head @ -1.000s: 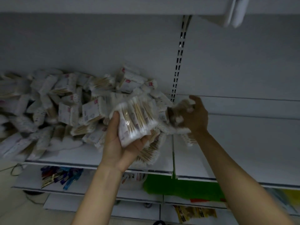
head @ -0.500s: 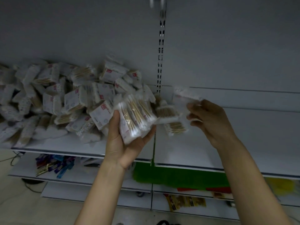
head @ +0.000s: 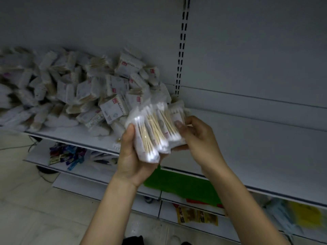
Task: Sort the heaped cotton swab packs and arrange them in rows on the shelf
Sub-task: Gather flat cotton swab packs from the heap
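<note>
A bundle of packs [head: 155,131] is held in front of the shelf [head: 247,147], just above its front edge and beside the right end of the heap [head: 79,96]. The packs are set side by side on edge, slightly fanned. Their long axis runs away from the person toward the back wall, and the near ends slant a little to the right. Wooden sticks are seen through the clear wrap, with white cotton tips at both ends.

The bundle is cupped from below by the left hand [head: 134,156], the thumb pressed on its left face. The rightmost pack is pinched by the right hand [head: 196,137], thumb on top and fingers curled beneath.

The heap is piled against the wall, left of a slotted strip [head: 181,50]. Coloured items [head: 70,154] and a green sheet [head: 180,186] are seen on lower shelves.
</note>
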{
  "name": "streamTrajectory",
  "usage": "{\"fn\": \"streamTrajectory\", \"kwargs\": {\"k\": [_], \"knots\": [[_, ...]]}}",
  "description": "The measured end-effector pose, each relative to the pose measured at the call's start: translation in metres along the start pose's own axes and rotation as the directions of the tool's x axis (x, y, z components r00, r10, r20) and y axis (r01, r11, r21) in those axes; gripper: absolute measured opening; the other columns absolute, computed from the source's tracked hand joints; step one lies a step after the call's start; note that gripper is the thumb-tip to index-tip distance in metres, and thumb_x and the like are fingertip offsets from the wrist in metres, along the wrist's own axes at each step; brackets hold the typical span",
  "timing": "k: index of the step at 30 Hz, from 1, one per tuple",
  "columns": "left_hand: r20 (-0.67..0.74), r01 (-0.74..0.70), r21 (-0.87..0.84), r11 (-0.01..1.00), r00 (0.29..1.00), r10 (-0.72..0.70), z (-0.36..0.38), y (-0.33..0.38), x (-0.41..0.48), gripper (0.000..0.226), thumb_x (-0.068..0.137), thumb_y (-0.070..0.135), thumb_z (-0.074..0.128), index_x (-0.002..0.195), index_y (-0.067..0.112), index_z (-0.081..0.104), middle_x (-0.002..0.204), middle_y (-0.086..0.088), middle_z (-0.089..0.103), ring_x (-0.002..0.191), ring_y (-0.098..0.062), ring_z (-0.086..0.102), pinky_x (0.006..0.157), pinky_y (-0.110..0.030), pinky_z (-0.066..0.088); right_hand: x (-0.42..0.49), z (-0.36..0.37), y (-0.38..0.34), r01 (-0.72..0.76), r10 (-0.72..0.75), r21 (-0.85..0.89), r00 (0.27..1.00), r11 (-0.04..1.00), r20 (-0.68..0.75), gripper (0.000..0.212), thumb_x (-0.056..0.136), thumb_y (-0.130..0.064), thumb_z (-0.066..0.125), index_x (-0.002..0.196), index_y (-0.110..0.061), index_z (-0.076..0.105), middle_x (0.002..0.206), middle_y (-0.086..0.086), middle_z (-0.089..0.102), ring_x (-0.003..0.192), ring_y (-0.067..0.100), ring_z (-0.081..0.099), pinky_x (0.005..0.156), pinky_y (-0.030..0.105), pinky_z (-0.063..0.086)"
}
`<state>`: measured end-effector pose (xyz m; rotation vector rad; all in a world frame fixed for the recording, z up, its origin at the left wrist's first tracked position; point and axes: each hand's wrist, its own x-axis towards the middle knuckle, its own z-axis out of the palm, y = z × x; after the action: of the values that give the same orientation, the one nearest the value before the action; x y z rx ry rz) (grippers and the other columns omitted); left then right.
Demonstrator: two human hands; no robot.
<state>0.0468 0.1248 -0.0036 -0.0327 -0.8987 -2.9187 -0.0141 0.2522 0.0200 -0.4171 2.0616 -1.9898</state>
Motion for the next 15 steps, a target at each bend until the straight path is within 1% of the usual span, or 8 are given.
{"fn": "streamTrajectory", "kwargs": {"k": [2, 4, 6, 9, 10, 12, 14, 15], "knots": [[0.048, -0.027, -0.029, 0.999, 0.998, 0.029, -0.004, 0.005, -0.008, 0.058, 0.066, 0.051, 0.079, 0.114, 0.020, 0.069, 0.119, -0.006, 0.065, 0.117, -0.027, 0.057, 0.110, -0.058, 0.029, 0.001, 0.000, -0.002, -0.045, 0.055, 0.163, 0.997, 0.986, -0.057, 0.016, 0.094, -0.019, 0.056, 0.082, -0.009, 0.060, 0.079, 0.006, 0.071, 0.071, 0.016, 0.070, 0.059, 0.034, 0.059], [0.048, -0.034, -0.046, 0.998, 0.998, 0.036, -0.006, 0.010, -0.014, 0.057, 0.067, 0.053, 0.078, 0.113, 0.021, 0.069, 0.121, -0.005, 0.064, 0.121, -0.027, 0.052, 0.114, -0.059, 0.020, 0.003, 0.000, -0.001, -0.012, 0.042, 0.195, 0.988, 0.981, -0.147, 0.015, 0.094, -0.021, 0.056, 0.081, -0.017, 0.058, 0.079, 0.000, 0.071, 0.070, 0.011, 0.069, 0.056, 0.028, 0.057], [-0.010, -0.041, -0.029, 0.999, 0.999, 0.041, -0.006, 0.012, -0.015, 0.067, 0.058, 0.051, 0.084, 0.115, 0.020, 0.067, 0.122, -0.007, 0.061, 0.121, -0.028, 0.050, 0.115, -0.059, 0.018, 0.003, 0.004, 0.001, 0.049, -0.034, 0.075, 0.983, 0.996, -0.180, 0.014, 0.094, -0.024, 0.057, 0.081, -0.019, 0.058, 0.073, -0.007, 0.070, 0.068, 0.009, 0.068, 0.055, 0.026, 0.056], [-0.062, -0.049, 0.098, 0.994, 0.996, 0.056, -0.004, 0.013, -0.009, 0.071, 0.053, 0.048, 0.089, 0.115, 0.019, 0.070, 0.119, -0.010, 0.065, 0.112, -0.026, 0.060, 0.109, -0.051, 0.038, 0.003, 0.018, 0.002, 0.111, -0.110, -0.080, 0.994, 0.991, 0.015, 0.018, 0.096, -0.033, 0.050, 0.083, -0.028, 0.062, 0.072, -0.017, 0.068, 0.069, 0.005, 0.066, 0.060, 0.024, 0.055], [-0.071, -0.050, 0.127, 0.991, 0.996, 0.059, -0.004, 0.014, -0.006, 0.071, 0.054, 0.048, 0.088, 0.115, 0.018, 0.070, 0.119, -0.011, 0.065, 0.113, -0.028, 0.060, 0.107, -0.050, 0.040, 0.003, 0.021, -0.001, 0.112, -0.106, -0.108, 0.992, 0.988, 0.068, 0.023, 0.096, -0.037, 0.046, 0.082, -0.029, 0.063, 0.074, -0.018, 0.068, 0.071, 0.002, 0.065, 0.063, 0.024, 0.054], [-0.086, -0.013, 0.146, 0.989, 0.996, 0.026, -0.006, 0.018, -0.003, 0.074, 0.052, 0.049, 0.089, 0.116, 0.017, 0.070, 0.122, -0.013, 0.064, 0.113, -0.030, 0.060, 0.106, -0.051, 0.041, 0.007, 0.020, -0.004, 0.158, -0.144, -0.187, 0.986, 0.970, 0.090, 0.036, 0.095, -0.041, 0.042, 0.074, -0.021, 0.064, 0.069, -0.009, 0.066, 0.065, 0.002, 0.060, 0.062, 0.024, 0.046], [-0.095, 0.046, 0.129, 0.991, 0.995, -0.034, -0.010, 0.021, 0.000, 0.075, 0.046, 0.047, 0.093, 0.111, 0.015, 0.073, 0.118, -0.014, 0.067, 0.108, -0.029, 0.064, 0.101, -0.047, 0.046, 0.012, 0.014, -0.007, 0.223, -0.205, -0.342, 0.975, 0.913, 0.090, 0.048, 0.095, -0.041, 0.043, 0.068, -0.004, 0.059, 0.062, 0.007, 0.056, 0.057, 0.012, 0.050, 0.056, 0.027, 0.033], [-0.091, 0.071, 0.121, 0.990, 0.994, -0.060, -0.011, 0.022, 0.002, 0.073, 0.045, 0.046, 0.093, 0.108, 0.015, 0.074, 0.115, -0.013, 0.068, 0.105, -0.027, 0.066, 0.098, -0.044, 0.049, 0.016, 0.010, -0.008, 0.211, -0.201, -0.374, 0.977, 0.903, 0.067, 0.052, 0.094, -0.042, 0.042, 0.065, -0.001, 0.057, 0.058, 0.009, 0.054, 0.053, 0.013, 0.048, 0.055, 0.028, 0.031]]}}
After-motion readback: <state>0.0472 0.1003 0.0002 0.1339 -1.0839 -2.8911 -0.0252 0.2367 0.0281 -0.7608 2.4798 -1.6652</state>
